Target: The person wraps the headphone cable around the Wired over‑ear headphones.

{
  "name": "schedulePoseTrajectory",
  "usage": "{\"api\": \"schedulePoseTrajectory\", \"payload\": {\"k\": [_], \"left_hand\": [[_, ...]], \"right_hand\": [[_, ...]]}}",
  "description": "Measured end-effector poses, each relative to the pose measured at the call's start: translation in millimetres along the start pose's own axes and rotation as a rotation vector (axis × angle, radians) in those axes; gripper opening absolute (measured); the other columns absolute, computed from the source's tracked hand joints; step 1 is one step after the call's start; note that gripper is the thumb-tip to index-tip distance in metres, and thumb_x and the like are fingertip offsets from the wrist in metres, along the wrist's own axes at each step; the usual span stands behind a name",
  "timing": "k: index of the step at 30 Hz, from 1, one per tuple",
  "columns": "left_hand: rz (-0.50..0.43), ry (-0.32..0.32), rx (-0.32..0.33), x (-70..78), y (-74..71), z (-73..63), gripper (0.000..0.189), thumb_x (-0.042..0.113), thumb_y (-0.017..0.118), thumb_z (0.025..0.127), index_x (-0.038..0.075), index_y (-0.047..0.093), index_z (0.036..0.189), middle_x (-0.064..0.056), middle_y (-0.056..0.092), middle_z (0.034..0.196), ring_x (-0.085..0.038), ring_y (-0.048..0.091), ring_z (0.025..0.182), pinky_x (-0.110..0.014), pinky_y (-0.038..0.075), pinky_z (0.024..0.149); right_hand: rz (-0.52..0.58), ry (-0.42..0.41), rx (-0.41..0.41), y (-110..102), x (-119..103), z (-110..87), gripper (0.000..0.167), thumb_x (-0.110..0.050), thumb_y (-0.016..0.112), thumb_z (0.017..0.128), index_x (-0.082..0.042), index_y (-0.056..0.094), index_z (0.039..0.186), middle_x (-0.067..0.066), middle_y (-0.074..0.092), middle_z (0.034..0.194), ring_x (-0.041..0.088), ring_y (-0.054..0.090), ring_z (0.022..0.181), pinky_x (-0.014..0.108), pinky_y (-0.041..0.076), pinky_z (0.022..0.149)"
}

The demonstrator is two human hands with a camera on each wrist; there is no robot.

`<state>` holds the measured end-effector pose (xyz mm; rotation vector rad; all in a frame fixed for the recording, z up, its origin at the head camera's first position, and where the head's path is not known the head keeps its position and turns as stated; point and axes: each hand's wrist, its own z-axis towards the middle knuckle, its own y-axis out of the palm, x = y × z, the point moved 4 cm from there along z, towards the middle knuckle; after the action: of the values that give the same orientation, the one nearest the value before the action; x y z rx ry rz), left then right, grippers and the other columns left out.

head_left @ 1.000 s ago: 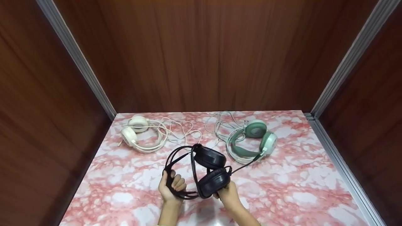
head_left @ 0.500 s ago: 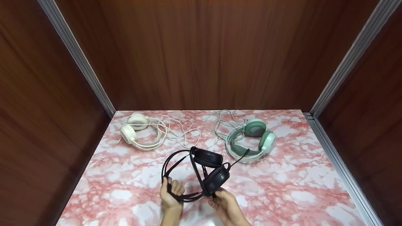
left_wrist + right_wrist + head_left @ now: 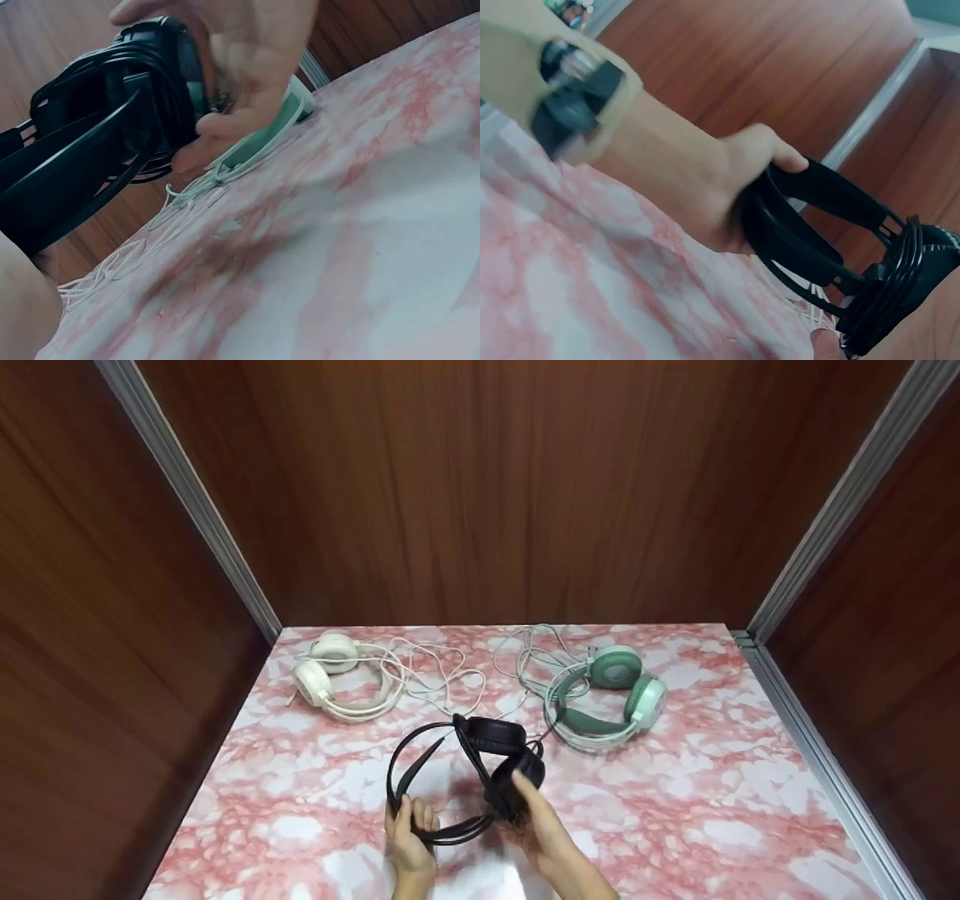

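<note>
A black headset (image 3: 496,735) is held up over the front middle of the table. My left hand (image 3: 411,836) curls round its headband on the left side. At the nearer ear cup, my right hand (image 3: 544,829) grips from the right, its thumb over the outer face. The left wrist view shows black cable (image 3: 154,71) wound in several turns around that ear cup, with the right hand's fingers against it. In the right wrist view, the left hand's thumb lies over the padded headband (image 3: 799,225). A thin boom sticks out beside the nearer cup.
A cream-white headset (image 3: 311,682) lies at the back left with its loose cable. Behind and to the right sits a green headset (image 3: 615,669), its cable tangled beside it. Brown wood-grain panels (image 3: 480,495) enclose the pink marbled table (image 3: 292,825) on three sides.
My right hand has shifted from beneath the nearer ear cup to its outer side, thumb coming up over it. The black headset has dropped slightly and turned. My left hand keeps its hold.
</note>
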<state>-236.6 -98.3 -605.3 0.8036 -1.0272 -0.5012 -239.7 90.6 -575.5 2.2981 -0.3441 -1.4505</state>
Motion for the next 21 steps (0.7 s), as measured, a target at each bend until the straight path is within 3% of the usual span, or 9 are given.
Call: {"api": "schedulePoseTrajectory", "payload": {"k": [2,5,8,12,14,17,21], "left_hand": [[0.056,0.006,0.043,2.8,-5.9,-2.2,0.036,0.009,0.027,0.106,0.001,0.031,0.072,-0.008,0.023,0.057,-0.017,0.026,0.048,-0.021,0.033,0.045],[0.214,-0.01,0.166,12.4,-16.7,-0.3,0.038,0.008,0.033,0.105,-0.003,0.037,0.069,-0.005,0.039,0.054,-0.014,0.043,0.047,-0.024,0.047,0.05],[0.447,-0.084,0.33,28.7,-29.6,6.6,0.036,0.01,0.043,0.102,-0.003,0.048,0.069,-0.004,0.052,0.058,-0.014,0.053,0.051,-0.025,0.049,0.052],[0.759,-0.21,0.496,55.1,-49.6,16.8,0.021,0.02,0.055,0.098,0.002,0.058,0.088,-0.009,0.061,0.073,-0.017,0.057,0.062,-0.025,0.045,0.053],[0.915,-0.248,0.528,68.5,-59.3,21.7,0.026,0.025,0.057,0.097,0.0,0.056,0.105,-0.014,0.063,0.089,-0.025,0.059,0.075,-0.03,0.046,0.061],[1.126,-0.255,0.542,86.2,-71.3,30.8,0.045,0.027,0.059,0.095,-0.001,0.043,0.124,-0.023,0.057,0.109,-0.037,0.054,0.097,-0.043,0.044,0.081],[1.364,-0.268,0.52,99.1,-83.9,46.6,0.051,0.026,0.058,0.093,-0.004,0.038,0.128,-0.027,0.047,0.118,-0.045,0.046,0.111,-0.056,0.035,0.094]], "right_hand": [[-0.027,0.005,0.003,2.9,-0.7,10.5,0.043,-0.048,0.061,0.09,-0.008,0.067,0.105,0.003,0.07,0.091,0.016,0.064,0.08,0.033,0.049,0.077],[-0.087,0.019,0.002,11.7,-0.7,29.0,0.045,-0.05,0.063,0.087,-0.008,0.068,0.103,0.003,0.07,0.088,0.015,0.064,0.077,0.033,0.049,0.073],[-0.148,0.036,0.001,27.0,2.4,47.3,0.05,-0.053,0.065,0.083,-0.008,0.069,0.104,0.004,0.071,0.089,0.016,0.066,0.078,0.035,0.051,0.076],[-0.198,0.069,0.012,55.8,11.8,64.5,0.055,-0.056,0.068,0.078,-0.007,0.07,0.104,0.006,0.072,0.088,0.018,0.067,0.077,0.036,0.053,0.072],[-0.207,0.073,0.012,71.7,17.4,70.0,0.056,-0.055,0.067,0.079,-0.006,0.069,0.104,0.006,0.071,0.087,0.018,0.066,0.074,0.035,0.053,0.068],[-0.222,0.088,0.044,91.2,25.4,77.1,0.056,-0.056,0.068,0.077,-0.006,0.069,0.101,0.007,0.07,0.084,0.018,0.064,0.068,0.034,0.052,0.063],[-0.276,0.103,0.102,106.7,35.2,89.1,0.06,-0.06,0.07,0.074,-0.006,0.065,0.1,0.007,0.066,0.082,0.019,0.061,0.067,0.038,0.053,0.069]]}}
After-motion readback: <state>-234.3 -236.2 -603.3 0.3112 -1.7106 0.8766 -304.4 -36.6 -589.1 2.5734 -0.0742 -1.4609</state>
